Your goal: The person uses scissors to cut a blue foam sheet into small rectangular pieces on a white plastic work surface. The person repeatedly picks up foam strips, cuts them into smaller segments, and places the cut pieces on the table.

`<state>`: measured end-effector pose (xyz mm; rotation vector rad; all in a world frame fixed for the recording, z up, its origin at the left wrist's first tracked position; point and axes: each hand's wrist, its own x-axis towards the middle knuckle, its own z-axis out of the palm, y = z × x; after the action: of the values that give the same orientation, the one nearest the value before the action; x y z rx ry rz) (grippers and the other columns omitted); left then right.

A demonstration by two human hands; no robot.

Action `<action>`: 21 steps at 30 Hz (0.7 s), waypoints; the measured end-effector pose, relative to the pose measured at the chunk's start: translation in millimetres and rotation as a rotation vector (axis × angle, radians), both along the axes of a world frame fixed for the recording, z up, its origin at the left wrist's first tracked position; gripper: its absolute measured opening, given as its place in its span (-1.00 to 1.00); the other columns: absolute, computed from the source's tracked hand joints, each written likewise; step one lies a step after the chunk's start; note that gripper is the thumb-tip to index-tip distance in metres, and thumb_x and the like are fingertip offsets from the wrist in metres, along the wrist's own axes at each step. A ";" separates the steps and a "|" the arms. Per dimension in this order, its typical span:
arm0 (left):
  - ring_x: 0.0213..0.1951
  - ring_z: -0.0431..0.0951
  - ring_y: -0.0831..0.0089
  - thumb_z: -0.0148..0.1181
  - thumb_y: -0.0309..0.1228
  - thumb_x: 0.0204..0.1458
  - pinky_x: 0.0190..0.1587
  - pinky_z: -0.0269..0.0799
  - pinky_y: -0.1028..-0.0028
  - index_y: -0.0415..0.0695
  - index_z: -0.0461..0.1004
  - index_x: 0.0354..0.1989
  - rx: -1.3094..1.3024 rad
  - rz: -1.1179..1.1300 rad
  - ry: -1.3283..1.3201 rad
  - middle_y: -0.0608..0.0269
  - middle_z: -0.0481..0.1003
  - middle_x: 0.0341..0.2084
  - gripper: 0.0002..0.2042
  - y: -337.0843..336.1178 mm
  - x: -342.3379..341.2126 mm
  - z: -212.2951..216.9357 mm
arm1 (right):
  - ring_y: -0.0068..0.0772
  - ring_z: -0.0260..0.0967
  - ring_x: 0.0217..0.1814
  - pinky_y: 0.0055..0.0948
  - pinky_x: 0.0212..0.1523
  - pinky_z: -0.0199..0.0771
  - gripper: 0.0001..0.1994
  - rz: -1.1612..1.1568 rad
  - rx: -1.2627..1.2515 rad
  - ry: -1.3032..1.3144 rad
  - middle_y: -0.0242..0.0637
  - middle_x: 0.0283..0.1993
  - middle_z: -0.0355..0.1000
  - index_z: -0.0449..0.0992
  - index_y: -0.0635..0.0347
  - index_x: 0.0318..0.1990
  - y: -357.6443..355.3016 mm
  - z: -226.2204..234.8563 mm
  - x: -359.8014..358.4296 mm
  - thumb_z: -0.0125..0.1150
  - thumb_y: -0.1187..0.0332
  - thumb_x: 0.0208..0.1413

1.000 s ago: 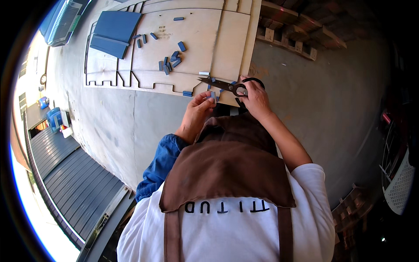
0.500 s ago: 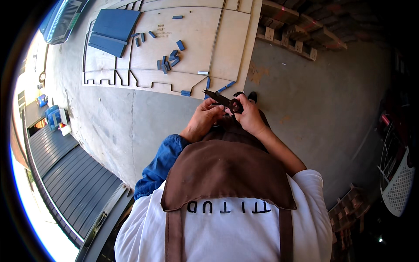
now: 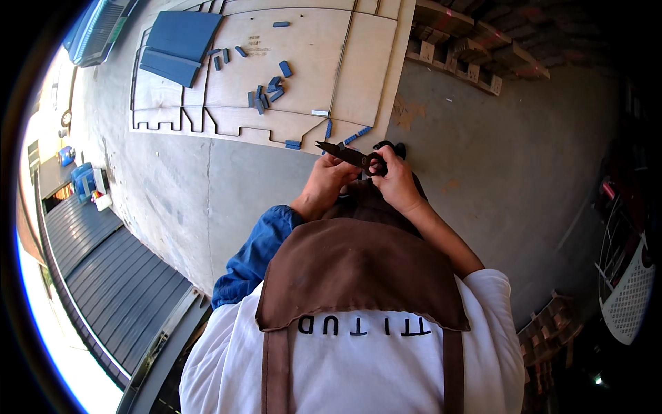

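Observation:
In front of my apron, my right hand [image 3: 394, 178] grips a pair of dark scissors [image 3: 340, 152] by the handles. The blades point left toward the board, their tips slightly apart. My left hand [image 3: 324, 181] is just below the blades, fingers drawn together. What it holds, if anything, is hidden by the scissors and fingers. Beyond both hands lies a plywood board [image 3: 296, 83] set with thin dark strips along slots. Short blue strips [image 3: 357, 135] stand against its near right corner. Several small blue blocks [image 3: 276, 94] are scattered over it.
A blue sheet [image 3: 181, 40] rests on the board's far left part. Wooden pallets [image 3: 455, 52] stand at the far right. Grey concrete floor [image 3: 262, 172] surrounds the board. A perforated white chair [image 3: 626, 293] is at the right edge, and dark ribbed panels [image 3: 117, 265] are at the left.
The scissors have shifted slightly left, with their tips a little farther over the board's near edge. My left fingers have tucked in closer beneath the blades.

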<state>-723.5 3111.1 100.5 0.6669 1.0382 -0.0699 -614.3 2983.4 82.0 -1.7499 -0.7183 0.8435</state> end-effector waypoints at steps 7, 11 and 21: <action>-0.47 0.48 0.56 0.04 -0.62 0.05 -0.58 0.29 0.63 -0.13 0.30 -0.09 0.058 -0.042 -0.040 0.26 0.49 -0.39 -0.75 0.1 -0.6 -10.4 | -0.25 0.48 -0.33 -0.35 -0.29 0.47 -0.72 0.002 0.002 -0.065 -0.20 -0.37 0.41 0.30 0.24 -0.25 2.8 4.2 0.1 0.21 0.63 -0.13; -0.44 0.50 0.54 0.05 -0.62 0.04 -0.53 0.35 0.62 -0.15 0.32 -0.10 0.048 -0.018 -0.082 0.25 0.50 -0.37 -0.76 -4.3 1.9 -16.4 | -0.21 0.47 -0.33 -0.32 -0.29 0.46 -0.72 0.005 -0.005 -0.114 -0.20 -0.38 0.41 0.30 0.23 -0.25 1.2 1.7 2.4 0.20 0.62 -0.13; -0.33 0.49 0.60 0.16 -0.51 0.06 -0.29 0.39 0.60 -0.19 0.43 -0.20 0.231 -0.146 -0.111 0.34 0.49 -0.37 -0.85 1.9 6.2 2.5 | -0.46 0.39 -0.45 -0.52 -0.33 0.42 -0.81 -0.269 -0.129 -0.165 -0.31 -0.49 0.37 0.29 0.21 -0.26 -30.0 -16.4 47.0 0.12 0.62 -0.01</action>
<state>-717.3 3113.1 103.0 0.9459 0.8968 -0.0395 -567.2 2953.4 65.6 -1.9960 -0.5282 0.5774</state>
